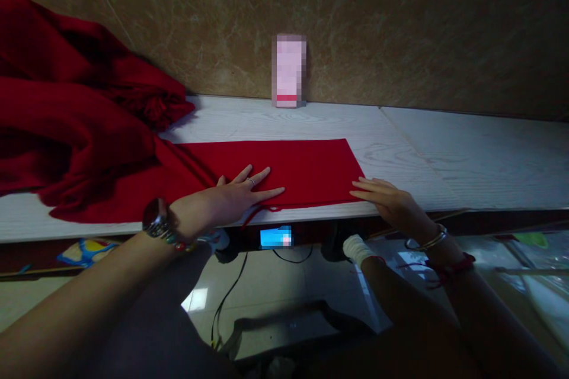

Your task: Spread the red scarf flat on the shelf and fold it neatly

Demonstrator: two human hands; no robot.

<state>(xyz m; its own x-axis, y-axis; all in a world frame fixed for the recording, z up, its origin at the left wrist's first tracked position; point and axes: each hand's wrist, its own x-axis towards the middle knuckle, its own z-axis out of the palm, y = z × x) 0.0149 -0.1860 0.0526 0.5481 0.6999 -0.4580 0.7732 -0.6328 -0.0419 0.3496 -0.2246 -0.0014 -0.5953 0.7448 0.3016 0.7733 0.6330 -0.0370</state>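
Red cloth (306, 166) lies flat in a folded strip on the white wood-grain table, its right end cut at a slant. My left hand (231, 198) rests on the strip near its front edge, fingers spread, with a ring on one finger. At the strip's right front corner, my right hand (386, 198) lies with its fingers stretched out, the tips touching the cloth. A thin red strand hangs at the front edge beside my left hand. To the left, the cloth runs into a large crumpled red heap (66, 112).
A pink phone-like object (291, 71), blurred out, leans on the brown marbled wall (400, 29) behind the white table (489, 160). Below the front edge are a lit blue screen (275, 237), dark cables and tiled floor. A plastic-like sheet lies at the lower right.
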